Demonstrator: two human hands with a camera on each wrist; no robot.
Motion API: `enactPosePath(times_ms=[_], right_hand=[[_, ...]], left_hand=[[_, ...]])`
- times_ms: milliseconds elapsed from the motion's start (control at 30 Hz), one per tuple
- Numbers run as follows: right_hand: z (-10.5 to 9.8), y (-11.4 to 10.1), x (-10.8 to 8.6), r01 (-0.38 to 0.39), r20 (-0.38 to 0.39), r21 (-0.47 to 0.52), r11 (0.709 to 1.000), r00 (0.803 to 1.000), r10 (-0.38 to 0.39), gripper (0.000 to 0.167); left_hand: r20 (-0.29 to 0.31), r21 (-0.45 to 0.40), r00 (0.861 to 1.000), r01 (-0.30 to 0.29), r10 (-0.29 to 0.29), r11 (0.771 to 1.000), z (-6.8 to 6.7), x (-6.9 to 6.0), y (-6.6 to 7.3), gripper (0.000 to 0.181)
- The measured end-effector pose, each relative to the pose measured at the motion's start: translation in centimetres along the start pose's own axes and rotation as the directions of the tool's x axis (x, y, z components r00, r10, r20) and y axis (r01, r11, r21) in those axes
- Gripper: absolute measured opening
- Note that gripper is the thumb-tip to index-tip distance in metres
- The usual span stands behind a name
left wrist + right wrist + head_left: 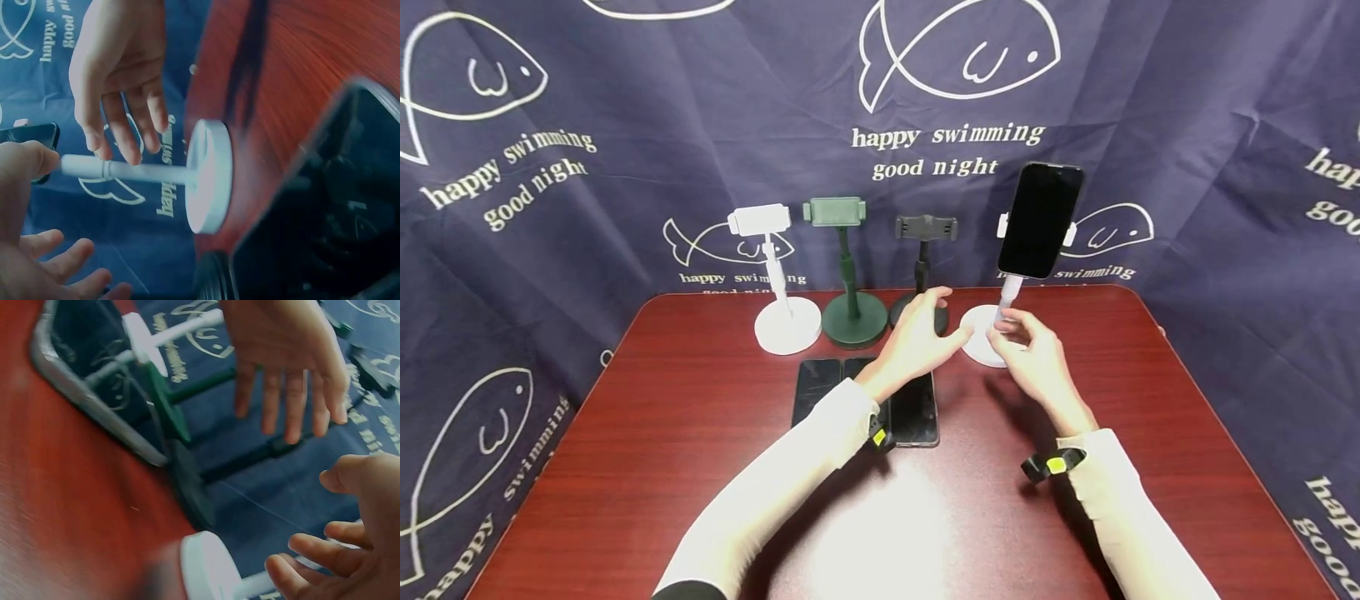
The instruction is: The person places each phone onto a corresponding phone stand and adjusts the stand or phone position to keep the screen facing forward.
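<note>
One white stand point(981, 340), round-based, upright on the table point(1180, 467), a dark phone point(1041, 221) clamped upright and slightly tilted at its top. My right hand point(1037, 354): fingers loosely bent and parted, gripping nothing, close by the lower pole; whether they touch it I cannot tell. My left hand point(921, 337): fingers relaxed and apart, holding nothing, left of the same stand, thumb towards its base. Head view: the phone's whole dark screen, well above my fingers; the black stand point(922, 271), its base partly covered by my left hand. Left wrist view: only part of that phone, but the white base and pole seen side-on between my two hands. Right wrist view: the black base in plain sight, and my left palm with its fingers extended.
</note>
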State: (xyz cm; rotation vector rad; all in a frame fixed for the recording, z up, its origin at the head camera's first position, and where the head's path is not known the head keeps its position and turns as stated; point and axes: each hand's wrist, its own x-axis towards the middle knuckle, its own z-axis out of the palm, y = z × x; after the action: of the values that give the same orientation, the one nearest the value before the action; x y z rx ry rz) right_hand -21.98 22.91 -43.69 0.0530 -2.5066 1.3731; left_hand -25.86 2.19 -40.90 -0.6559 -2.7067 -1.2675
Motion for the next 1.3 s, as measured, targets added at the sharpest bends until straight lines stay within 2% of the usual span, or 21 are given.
enactPosePath(times_ms=[100,233,367,467,600,733,900,967,1100,1300], right_hand=[[1.4,0.1,-0.4,0.021,0.05,-0.002,1.0,0.999,-0.021,0.047],[3.0,0.3,-0.5,0.08,0.088,0.003,0.997,0.993,-0.08,0.048],[4.5,0.4,-0.2,0.139,0.111,-0.044,0.989,0.985,-0.133,0.047],[5.3,0.4,0.3,0.179,0.128,-0.088,0.98,0.978,-0.167,0.044],[6.4,0.4,1.2,0.208,0.146,-0.144,0.967,0.971,-0.188,0.043],[7.4,0.5,2.2,0.226,0.165,-0.208,0.952,0.967,-0.194,0.041],[8.9,0.3,3.4,0.304,0.184,-0.306,0.902,0.949,-0.257,0.037],[9.4,0.1,3.8,0.327,0.194,-0.341,0.882,0.942,-0.274,0.034],[10.0,-0.2,4.4,0.342,0.207,-0.379,0.86,0.937,-0.281,0.027],[10.6,-0.1,4.9,0.371,0.205,-0.454,0.81,0.928,-0.311,0.017]], left_hand=[[-0.002,0.062,1.0,0.009,-0.009,0.998,-0.5,-0.5,-1.0,0.07],[-0.038,0.138,0.999,-0.024,0.03,0.99,-1.6,-0.7,-2.1,0.073],[-0.078,0.229,0.994,-0.056,0.075,0.972,-3.0,-0.2,-2.8,0.073],[-0.09,0.263,0.994,-0.038,0.064,0.964,-4.1,0.3,-2.8,0.075],[-0.117,0.233,0.991,-0.033,0.062,0.972,-5.7,1.1,-2.3,0.075],[-0.167,0.154,0.981,-0.074,0.099,0.985,-7.0,2.0,-1.3,0.069],[-0.237,0.037,0.962,-0.129,0.134,0.991,-8.2,2.9,-0.1,0.06],[-0.263,0.002,0.955,-0.143,0.139,0.99,-8.5,3.2,0.4,0.058],[-0.312,-0.044,0.941,-0.153,0.132,0.987,-8.8,3.6,1.2,0.055],[-0.368,-0.032,0.914,-0.198,0.173,0.98,-8.9,4.1,1.8,0.045]])
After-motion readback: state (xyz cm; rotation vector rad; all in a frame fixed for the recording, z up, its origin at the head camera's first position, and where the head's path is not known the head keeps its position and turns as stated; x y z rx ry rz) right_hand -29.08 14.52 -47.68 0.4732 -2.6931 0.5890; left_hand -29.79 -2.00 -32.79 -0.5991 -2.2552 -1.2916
